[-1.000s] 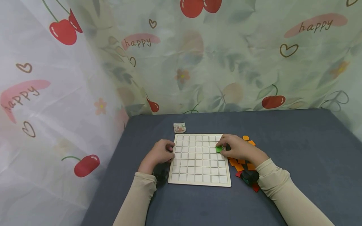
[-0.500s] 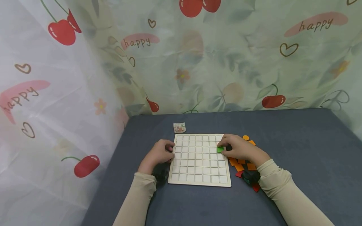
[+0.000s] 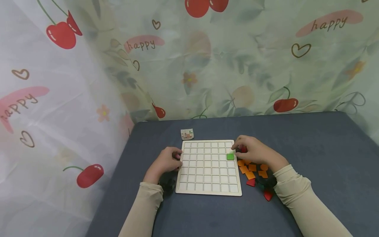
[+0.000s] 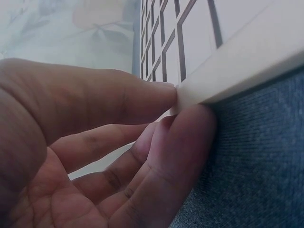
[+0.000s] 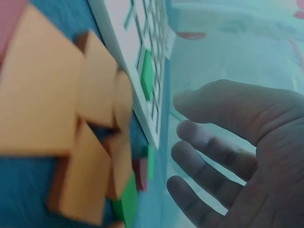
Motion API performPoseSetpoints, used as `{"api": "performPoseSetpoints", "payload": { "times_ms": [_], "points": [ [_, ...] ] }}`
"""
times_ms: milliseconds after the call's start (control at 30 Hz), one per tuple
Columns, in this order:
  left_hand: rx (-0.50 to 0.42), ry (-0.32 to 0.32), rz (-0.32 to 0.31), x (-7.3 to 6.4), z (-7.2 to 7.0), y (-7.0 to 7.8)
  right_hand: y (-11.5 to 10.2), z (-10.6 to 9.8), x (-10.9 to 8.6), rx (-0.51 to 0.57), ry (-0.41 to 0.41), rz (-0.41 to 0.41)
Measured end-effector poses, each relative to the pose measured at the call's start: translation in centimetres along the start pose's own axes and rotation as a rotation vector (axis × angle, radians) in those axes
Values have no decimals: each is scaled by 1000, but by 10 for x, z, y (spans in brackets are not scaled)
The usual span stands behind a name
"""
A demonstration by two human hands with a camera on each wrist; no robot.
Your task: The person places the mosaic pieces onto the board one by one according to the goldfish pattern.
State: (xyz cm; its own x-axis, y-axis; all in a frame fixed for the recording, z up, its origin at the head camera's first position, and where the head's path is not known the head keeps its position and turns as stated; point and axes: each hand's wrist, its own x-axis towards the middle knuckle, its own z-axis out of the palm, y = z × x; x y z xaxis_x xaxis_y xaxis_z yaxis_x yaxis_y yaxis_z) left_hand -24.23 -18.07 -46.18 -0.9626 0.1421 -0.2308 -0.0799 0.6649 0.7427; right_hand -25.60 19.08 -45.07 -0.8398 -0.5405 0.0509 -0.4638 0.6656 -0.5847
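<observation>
A pale board with a grid of square cells (image 3: 208,171) lies flat on the table. At its left edge, my left hand (image 3: 163,163) holds on with the fingertips; in the left wrist view, two fingertips (image 4: 159,97) meet the rim. One green square tile (image 3: 230,156) sits in a cell near the board's right side. Just right of and above this tile is my right hand (image 3: 255,150), nothing held, its fingers apart. The right wrist view shows the fingers (image 5: 209,102) relaxed and separated, with the green tile (image 5: 147,76) on the board beyond.
Several orange pieces (image 3: 250,175), some square and some round, lie right of the board, with red pieces (image 3: 267,195) nearer the front. A small patterned card (image 3: 187,134) lies behind the board's left corner. A printed curtain (image 3: 219,65) hangs along the table's back.
My right hand has let go of the green tile, now lying in a cell, and has moved up and right. The left hand stays at the board's edge.
</observation>
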Motion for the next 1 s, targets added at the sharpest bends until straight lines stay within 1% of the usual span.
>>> {"api": "performPoseSetpoints", "payload": {
  "times_ms": [133, 233, 400, 533, 667, 833, 1000],
  "points": [
    [-7, -2, 6, 0, 0, 0, 8, -9, -5, 26, 38, 23],
    [-4, -2, 10, 0, 0, 0, 16, -15, -8, 16, 60, 58],
    [3, 0, 11, 0, -1, 0, 29, -22, -13, 4, 66, 95],
    [-10, -5, 17, -1, -1, 1, 36, -27, -17, 11, 38, 107],
    [-24, -13, 28, -2, -1, 1, 38, -30, -20, 24, -18, 128],
    [-24, -11, 25, -1, -1, 1, 40, -30, -19, 53, -78, 150],
    [-18, -9, 21, -2, 0, 1, 39, -27, -20, 74, -111, 162]
  ]
}}
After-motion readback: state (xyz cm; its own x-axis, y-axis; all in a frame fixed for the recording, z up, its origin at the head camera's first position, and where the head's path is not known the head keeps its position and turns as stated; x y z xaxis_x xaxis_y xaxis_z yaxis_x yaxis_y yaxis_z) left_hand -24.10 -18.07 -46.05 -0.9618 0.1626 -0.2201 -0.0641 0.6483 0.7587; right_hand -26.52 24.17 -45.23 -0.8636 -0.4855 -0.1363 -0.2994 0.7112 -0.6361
